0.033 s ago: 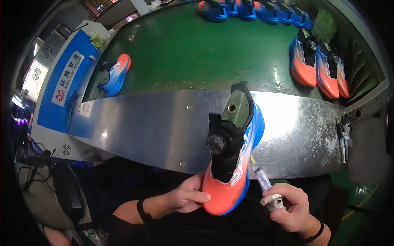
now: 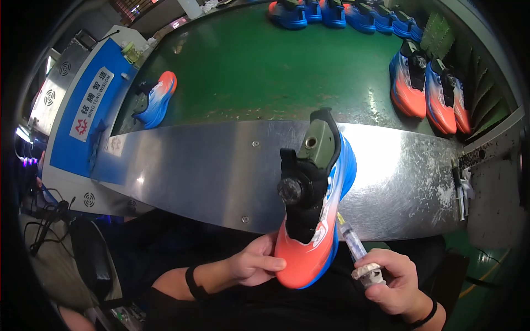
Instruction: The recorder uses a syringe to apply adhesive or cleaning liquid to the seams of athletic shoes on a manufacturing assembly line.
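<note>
Nothing has moved vs earlier frame. Left hand [image 2: 255,263] grip closed on orange-blue sneaker w/ black dial [image 2: 313,209], toe at 6, heel at 12; right hand [image 2: 393,282] grips clear syringe-like applicator [image 2: 353,247] just at 3 o'clock of sole, above steel tabletop [image 2: 210,171].

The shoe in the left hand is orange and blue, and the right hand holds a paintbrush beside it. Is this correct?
Not quite. The right hand holds a syringe, not a paintbrush, as the head view shows. The rest is right: the left hand grips the toe of the orange and blue shoe, and the syringe is beside it.
</note>
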Demonstrator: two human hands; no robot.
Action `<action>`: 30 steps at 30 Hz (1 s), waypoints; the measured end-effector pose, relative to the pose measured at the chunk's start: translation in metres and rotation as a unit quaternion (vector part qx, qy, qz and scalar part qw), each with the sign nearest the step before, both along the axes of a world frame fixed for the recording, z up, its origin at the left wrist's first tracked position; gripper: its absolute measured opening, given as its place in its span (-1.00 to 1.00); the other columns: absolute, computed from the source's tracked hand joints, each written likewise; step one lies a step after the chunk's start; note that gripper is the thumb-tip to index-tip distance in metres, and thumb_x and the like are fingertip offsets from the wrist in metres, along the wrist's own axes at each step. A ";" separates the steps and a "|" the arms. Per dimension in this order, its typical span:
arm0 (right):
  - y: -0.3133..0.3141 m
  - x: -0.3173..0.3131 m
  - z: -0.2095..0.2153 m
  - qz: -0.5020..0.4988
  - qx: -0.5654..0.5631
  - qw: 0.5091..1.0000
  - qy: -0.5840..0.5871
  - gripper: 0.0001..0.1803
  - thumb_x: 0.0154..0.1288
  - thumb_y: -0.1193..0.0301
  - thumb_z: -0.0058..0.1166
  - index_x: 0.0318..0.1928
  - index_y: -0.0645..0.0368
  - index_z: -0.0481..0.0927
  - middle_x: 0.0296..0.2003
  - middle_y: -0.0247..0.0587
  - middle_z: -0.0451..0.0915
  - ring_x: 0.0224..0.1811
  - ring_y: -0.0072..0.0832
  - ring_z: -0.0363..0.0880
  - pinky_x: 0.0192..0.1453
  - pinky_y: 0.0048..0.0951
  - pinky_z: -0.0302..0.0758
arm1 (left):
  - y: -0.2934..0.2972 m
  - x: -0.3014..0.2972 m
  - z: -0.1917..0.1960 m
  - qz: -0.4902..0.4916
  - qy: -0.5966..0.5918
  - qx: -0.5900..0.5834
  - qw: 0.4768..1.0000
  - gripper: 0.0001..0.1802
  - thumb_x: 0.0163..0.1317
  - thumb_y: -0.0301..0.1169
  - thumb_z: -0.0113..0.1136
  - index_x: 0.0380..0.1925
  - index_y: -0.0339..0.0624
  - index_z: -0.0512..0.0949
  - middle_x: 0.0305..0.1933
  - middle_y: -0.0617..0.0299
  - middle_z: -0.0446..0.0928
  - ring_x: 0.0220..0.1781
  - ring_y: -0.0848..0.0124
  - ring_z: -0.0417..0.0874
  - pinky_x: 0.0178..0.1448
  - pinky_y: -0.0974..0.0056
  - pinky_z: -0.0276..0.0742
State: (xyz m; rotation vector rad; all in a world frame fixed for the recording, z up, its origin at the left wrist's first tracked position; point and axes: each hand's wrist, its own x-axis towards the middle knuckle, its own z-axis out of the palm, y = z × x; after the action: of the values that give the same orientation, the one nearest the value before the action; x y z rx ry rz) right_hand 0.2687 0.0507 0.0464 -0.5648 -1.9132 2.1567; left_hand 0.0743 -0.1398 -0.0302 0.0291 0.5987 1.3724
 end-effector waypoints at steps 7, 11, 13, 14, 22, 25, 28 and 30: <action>0.012 0.027 0.019 0.063 0.063 0.996 0.020 -0.50 0.06 0.17 0.32 -0.14 0.34 0.58 -0.39 -0.16 0.63 -0.50 -0.52 0.43 -0.43 -0.52 0.29 | 0.031 0.014 0.000 -0.035 -0.086 0.011 0.996 -0.30 0.11 -0.60 0.08 0.29 -0.11 0.14 0.26 0.15 0.31 0.27 0.28 0.38 0.31 0.12 0.31; 0.015 0.048 0.022 0.068 0.125 0.987 0.070 -0.53 0.05 0.21 0.34 -0.13 0.31 0.60 -0.35 -0.18 0.66 -0.53 -0.45 0.45 -0.45 -0.47 0.29 | 0.050 0.028 -0.004 -0.042 -0.093 0.010 0.995 -0.32 0.10 -0.60 0.08 0.28 -0.11 0.18 0.23 0.12 0.35 0.22 0.22 0.43 0.23 0.07 0.42; 0.014 0.058 0.027 0.037 0.140 0.987 0.072 -0.54 0.06 0.21 0.33 -0.13 0.31 0.60 -0.35 -0.18 0.66 -0.54 -0.46 0.45 -0.46 -0.47 0.28 | 0.062 0.031 -0.009 -0.080 -0.126 0.053 0.987 -0.42 0.15 -0.58 0.07 0.22 -0.16 0.25 0.18 0.03 0.39 0.20 0.14 0.45 0.23 0.02 0.43; 0.016 0.064 0.031 0.045 0.144 0.986 0.068 -0.54 0.05 0.21 0.33 -0.14 0.31 0.60 -0.35 -0.19 0.66 -0.55 -0.46 0.44 -0.47 -0.47 0.27 | 0.068 0.034 -0.012 -0.091 -0.132 0.072 0.984 -0.47 0.18 -0.56 0.08 0.20 -0.18 0.28 0.17 0.01 0.40 0.20 0.12 0.46 0.23 0.02 0.43; 0.011 0.085 0.039 0.000 0.221 0.971 0.089 -0.55 0.08 0.22 0.29 -0.16 0.36 0.58 -0.36 -0.12 0.64 -0.40 -0.30 0.57 -0.35 -0.37 0.39 | 0.106 0.048 -0.025 -0.129 -0.098 0.109 0.981 -0.62 0.24 -0.45 0.10 0.08 -0.23 0.43 0.11 0.02 0.47 0.23 0.14 0.44 0.23 0.09 0.44; 0.010 0.089 0.036 -0.014 0.245 0.965 0.096 -0.54 0.07 0.22 0.29 -0.15 0.36 0.57 -0.37 -0.13 0.63 -0.44 -0.32 0.56 -0.37 -0.39 0.38 | 0.115 0.050 -0.023 -0.132 -0.076 0.093 0.984 -0.63 0.25 -0.43 0.11 0.06 -0.26 0.44 0.10 0.02 0.48 0.23 0.15 0.43 0.23 0.14 0.45; 0.010 0.092 0.034 -0.017 0.267 0.960 0.088 -0.57 0.08 0.27 0.29 -0.14 0.36 0.57 -0.35 -0.13 0.64 -0.43 -0.31 0.57 -0.38 -0.39 0.36 | 0.123 0.054 -0.022 -0.130 -0.074 0.098 0.984 -0.62 0.26 -0.41 0.10 0.07 -0.28 0.42 0.11 0.01 0.47 0.24 0.15 0.42 0.22 0.16 0.47; 0.011 0.092 0.032 0.000 0.285 0.958 0.037 -0.55 0.03 0.20 0.34 -0.17 0.29 0.62 -0.41 -0.22 0.63 -0.59 -0.48 0.41 -0.50 -0.47 0.23 | 0.127 0.057 -0.021 -0.128 -0.076 0.106 0.983 -0.61 0.27 -0.41 0.09 0.09 -0.28 0.41 0.12 0.00 0.46 0.25 0.15 0.42 0.21 0.16 0.47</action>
State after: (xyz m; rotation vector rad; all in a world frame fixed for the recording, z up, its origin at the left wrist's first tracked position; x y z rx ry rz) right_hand 0.3608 0.0613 0.0784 -0.3615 -2.3356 1.4782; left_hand 0.1308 -0.0128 -0.0514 0.1657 0.3080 1.1706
